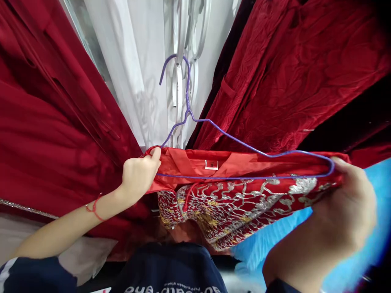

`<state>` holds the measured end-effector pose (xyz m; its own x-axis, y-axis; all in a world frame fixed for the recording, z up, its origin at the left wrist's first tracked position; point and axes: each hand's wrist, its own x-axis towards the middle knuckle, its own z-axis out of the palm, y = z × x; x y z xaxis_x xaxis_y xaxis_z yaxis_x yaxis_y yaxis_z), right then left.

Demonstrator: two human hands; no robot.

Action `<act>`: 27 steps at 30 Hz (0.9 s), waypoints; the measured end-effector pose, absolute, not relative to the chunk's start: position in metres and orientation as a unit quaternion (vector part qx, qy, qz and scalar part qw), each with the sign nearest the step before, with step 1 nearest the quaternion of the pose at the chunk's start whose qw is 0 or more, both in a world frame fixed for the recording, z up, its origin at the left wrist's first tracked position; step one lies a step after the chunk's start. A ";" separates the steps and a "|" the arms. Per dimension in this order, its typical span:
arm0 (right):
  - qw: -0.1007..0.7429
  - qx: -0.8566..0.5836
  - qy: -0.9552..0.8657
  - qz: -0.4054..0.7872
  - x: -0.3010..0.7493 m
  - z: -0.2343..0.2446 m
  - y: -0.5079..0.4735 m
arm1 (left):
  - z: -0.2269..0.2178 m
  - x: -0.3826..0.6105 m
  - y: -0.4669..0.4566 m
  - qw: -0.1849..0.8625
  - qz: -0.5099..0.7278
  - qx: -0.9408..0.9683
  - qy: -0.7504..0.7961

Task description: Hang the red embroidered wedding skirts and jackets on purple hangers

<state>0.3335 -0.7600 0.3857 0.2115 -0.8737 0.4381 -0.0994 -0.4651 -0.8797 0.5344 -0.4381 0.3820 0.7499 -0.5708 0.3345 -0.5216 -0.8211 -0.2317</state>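
My left hand (139, 175) pinches the upper left edge of a red garment (195, 156) thickly embroidered in silver and gold, with a small white label inside. My right hand (351, 203) closes around the garment's other end, beside the right tip of a purple wire hanger (226, 132). The hanger's lower bar runs across the garment's front opening, and its left end is hidden at my left hand. Its hook points up and crosses a chain of white rings (180, 77); whether it hangs from a ring I cannot tell.
Dark red gowns (58, 106) hang on the left, and more red textured ones (275, 77) on the right. White cloth (143, 61) hangs behind the rings. Fluffy blue fabric (378, 187) spreads at lower right, and white fabric (91, 252) lies at lower left.
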 end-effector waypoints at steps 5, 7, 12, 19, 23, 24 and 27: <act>0.315 -0.678 0.355 -0.562 0.354 0.408 -0.737 | 0.380 0.534 -0.440 0.074 -0.205 -0.929 0.299; 0.220 -0.706 0.365 -0.565 0.363 0.415 -0.732 | 0.380 0.533 -0.440 0.070 -0.202 -0.930 0.299; -0.026 -0.685 0.539 -0.489 0.382 0.419 -0.730 | 0.379 0.528 -0.434 0.043 -0.210 -0.931 0.295; 0.013 -0.759 0.458 -0.462 0.386 0.390 -0.728 | 0.385 0.536 -0.419 0.009 -0.244 -0.939 0.243; 0.098 -0.781 0.354 -0.506 0.379 0.369 -0.732 | 0.394 0.547 -0.412 -0.044 -0.275 -0.935 0.222; 0.108 -0.779 0.343 -0.514 0.379 0.365 -0.734 | 0.396 0.548 -0.409 -0.065 -0.288 -0.931 0.214; 0.118 -0.769 0.334 -0.532 0.380 0.359 -0.737 | 0.400 0.548 -0.398 -0.129 -0.312 -0.921 0.195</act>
